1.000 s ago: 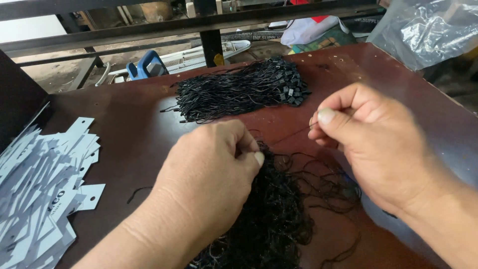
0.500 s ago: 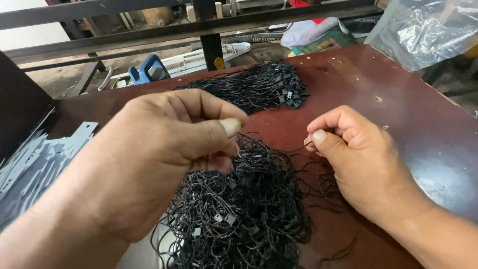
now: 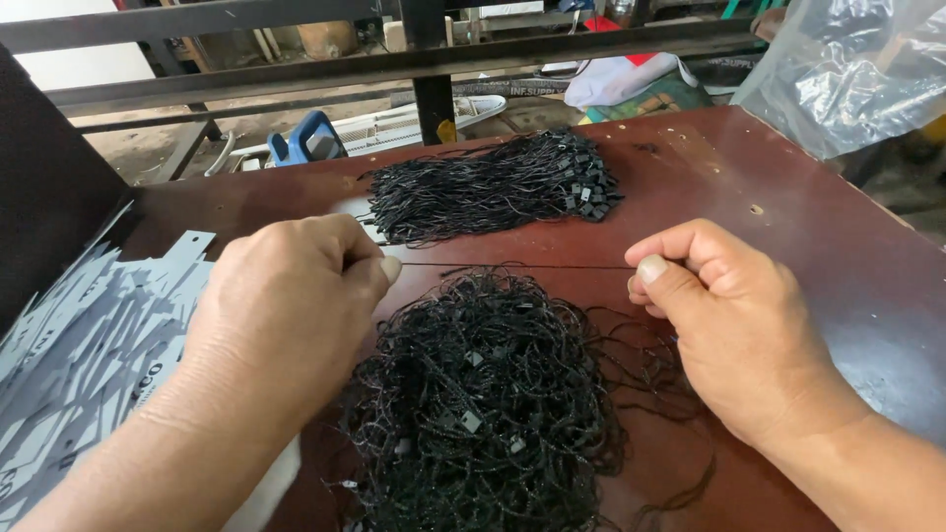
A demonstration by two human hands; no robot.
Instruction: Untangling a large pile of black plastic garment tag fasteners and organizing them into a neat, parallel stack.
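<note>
Now both hands pinch one black cord (image 3: pixel 512 265), stretched level between left hand (image 3: pixel 296 305) and right hand (image 3: pixel 729 325), above the tangled pile (image 3: pixel 483 414).

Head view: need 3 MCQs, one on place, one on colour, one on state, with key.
1. Where does the neat bundle of black cords with small square tabs lie, seen from the camera?
A. Beyond the loose tangled heap of black cords
B. On the grey paper tags
C. Under the right hand

2. What colour are the flat paper tags at the left edge of the dark red-brown table?
A. Red
B. Pale grey
C. Yellow

3. How is the single thin black cord between the hands?
A. Coiled on the table
B. Knotted in a ball
C. Stretched straight

Key: 1 A, the bundle sits farther up the table than the heap. 2 B, the tags look pale grey. 3 C, the left hand and right hand each pinch an end and the cord runs as a taut line.
</note>
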